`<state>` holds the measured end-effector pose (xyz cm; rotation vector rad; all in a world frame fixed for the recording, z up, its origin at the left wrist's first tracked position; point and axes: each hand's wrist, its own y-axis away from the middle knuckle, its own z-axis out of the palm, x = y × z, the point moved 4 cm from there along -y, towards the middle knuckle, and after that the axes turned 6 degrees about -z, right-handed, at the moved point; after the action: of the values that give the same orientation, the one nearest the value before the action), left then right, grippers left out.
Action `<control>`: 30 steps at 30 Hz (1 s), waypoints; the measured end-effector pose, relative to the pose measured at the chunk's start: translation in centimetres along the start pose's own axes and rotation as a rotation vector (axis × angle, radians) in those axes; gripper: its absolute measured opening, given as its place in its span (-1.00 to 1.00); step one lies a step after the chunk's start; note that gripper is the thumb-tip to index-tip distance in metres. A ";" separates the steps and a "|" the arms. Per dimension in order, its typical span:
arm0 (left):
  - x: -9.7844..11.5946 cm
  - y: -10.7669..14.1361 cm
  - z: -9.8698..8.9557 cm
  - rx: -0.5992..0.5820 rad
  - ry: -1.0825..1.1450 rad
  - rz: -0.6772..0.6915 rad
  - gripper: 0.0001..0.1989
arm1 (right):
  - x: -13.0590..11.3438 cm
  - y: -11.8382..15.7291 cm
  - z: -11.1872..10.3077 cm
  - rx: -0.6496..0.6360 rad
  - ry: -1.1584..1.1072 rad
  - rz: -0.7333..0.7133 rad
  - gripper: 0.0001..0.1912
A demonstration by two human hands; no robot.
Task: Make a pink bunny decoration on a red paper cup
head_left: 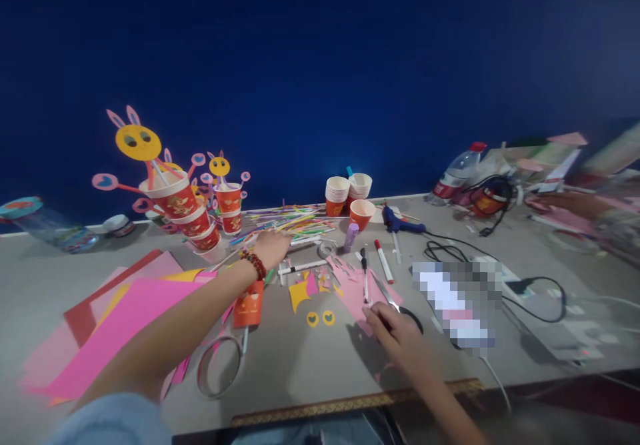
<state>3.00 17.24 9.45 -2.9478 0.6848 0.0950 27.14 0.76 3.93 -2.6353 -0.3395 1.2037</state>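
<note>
From the head camera I see the left hand [273, 249] at the coloured sticks [305, 220], its grip hidden. The right hand's [393, 331] fingertips meet the pen [365, 278] on pink paper [352, 299]; pinching, I can't tell.

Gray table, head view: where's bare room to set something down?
Two patches look bare: front middle, below the yellow circles, between the tape roll and the right hand; and far left, between the clear jar and the paper sheets. It's crowded around the left hand by the straws, and around the scissors.
</note>
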 end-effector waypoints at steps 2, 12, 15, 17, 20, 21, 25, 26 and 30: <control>0.1 -0.5 0.0 -0.011 0.010 0.000 -0.68 | -0.1 0.2 -0.1 0.003 0.020 -0.016 -0.59; -0.2 12.9 -4.3 0.130 0.196 0.091 -0.77 | 0.5 0.6 1.1 -0.031 0.018 -0.017 -0.62; -0.6 20.1 -2.2 0.159 0.286 0.083 -0.83 | 0.4 0.4 1.2 -0.033 0.023 0.007 -0.61; -1.1 23.8 0.0 0.152 0.259 -0.001 -0.86 | 0.1 0.2 1.4 -0.038 0.030 -0.001 -0.61; -1.5 27.1 2.6 0.142 0.230 -0.015 -0.83 | -0.4 -0.2 2.1 -0.047 0.022 -0.027 -0.61; -1.7 27.7 3.1 0.131 0.230 -0.016 -0.87 | -0.6 -0.4 2.4 -0.052 0.017 -0.033 -0.61; -2.4 28.3 2.1 0.127 0.350 -0.001 -0.87 | -1.4 -0.7 3.2 -0.077 0.007 -0.065 -0.60; -2.5 28.3 1.4 0.106 0.416 -0.017 -0.89 | -1.5 -0.7 3.2 -0.081 0.002 -0.071 -0.61; -2.0 27.1 -1.7 0.155 0.685 -0.165 -0.90 | -2.0 -0.3 3.4 -0.080 -0.124 -0.027 -0.65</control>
<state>-10.75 -6.24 8.69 -2.8372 0.4685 -0.9674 23.25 0.81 3.27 -2.6197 -0.4529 1.3755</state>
